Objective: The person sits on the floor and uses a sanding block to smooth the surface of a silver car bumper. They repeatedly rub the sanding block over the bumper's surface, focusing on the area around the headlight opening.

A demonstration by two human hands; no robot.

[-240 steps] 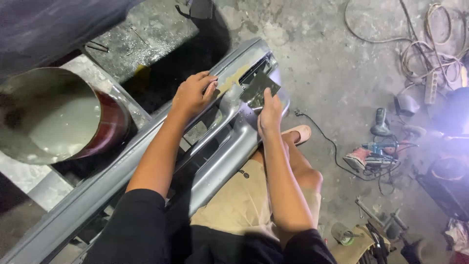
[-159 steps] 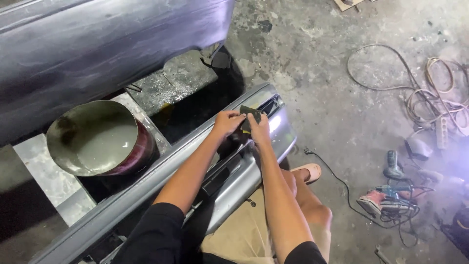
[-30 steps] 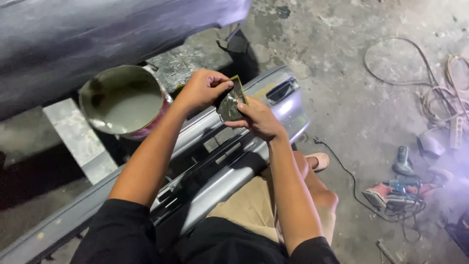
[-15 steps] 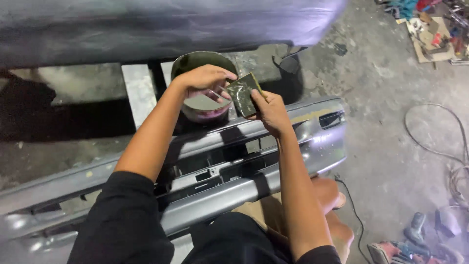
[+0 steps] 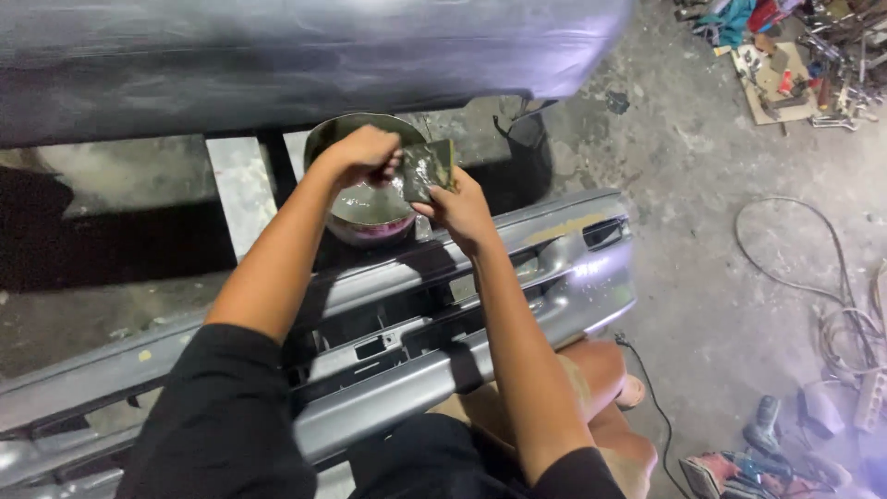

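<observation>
**Spreader position over the tin**

The smeared spreader card (image 5: 428, 169) stands above the filler tin (image 5: 370, 199), pinched in your right hand (image 5: 459, 205). Your left hand (image 5: 363, 154), clenched, touches its left edge. The grey bumper (image 5: 517, 305) lies nearer you.

we see a grey car body panel (image 5: 305, 55) across the top, a pale plank (image 5: 242, 189) below it, loose cables (image 5: 813, 277) coiled on the concrete floor (image 5: 702, 185), a red power tool (image 5: 739, 471) bottom right, and scattered tools (image 5: 795, 46) top right.
</observation>
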